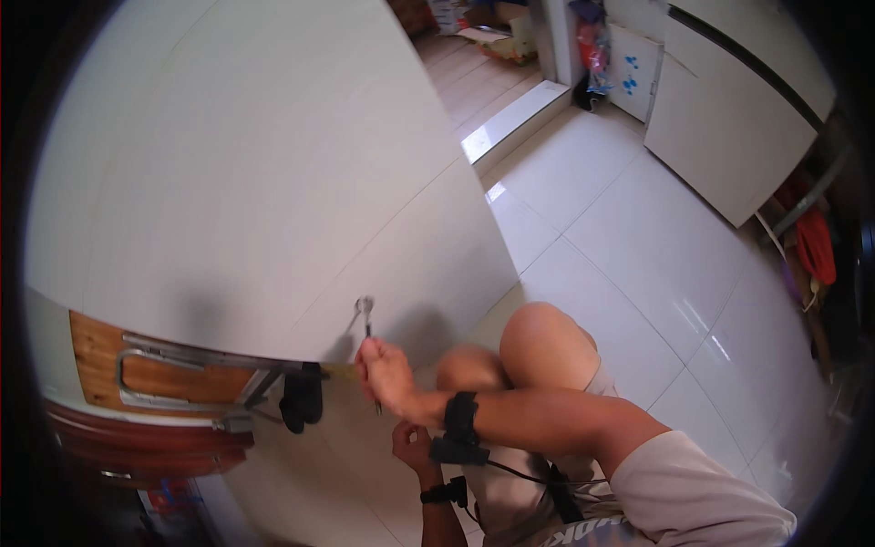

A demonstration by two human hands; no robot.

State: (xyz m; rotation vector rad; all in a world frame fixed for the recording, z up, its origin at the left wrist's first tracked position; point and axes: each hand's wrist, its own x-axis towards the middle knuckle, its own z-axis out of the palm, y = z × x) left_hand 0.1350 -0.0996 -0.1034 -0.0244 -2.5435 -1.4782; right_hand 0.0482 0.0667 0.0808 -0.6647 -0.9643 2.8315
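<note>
My right hand (pixel 385 376) is wrapped round a metal wrench (pixel 365 305), whose ring head lies over the large off-white panel (pixel 246 164) near its lower edge and casts a shadow there; whether the head touches the panel I cannot tell. My left hand (pixel 411 442) is lower, beneath my right forearm, with its fingers curled; what it holds, if anything, is hidden. Both wrists wear black straps, and my bare knees show beside the panel's lower right corner.
A wooden board (pixel 96 356) with metal frames and black gloves or pads (pixel 299 401) lies at lower left, above red-brown wooden pieces (pixel 137 442). Tiled floor (pixel 638 273) stretches right, toward a raised doorway step (pixel 515 118), a white cabinet (pixel 720 137) and hanging red items (pixel 811 246).
</note>
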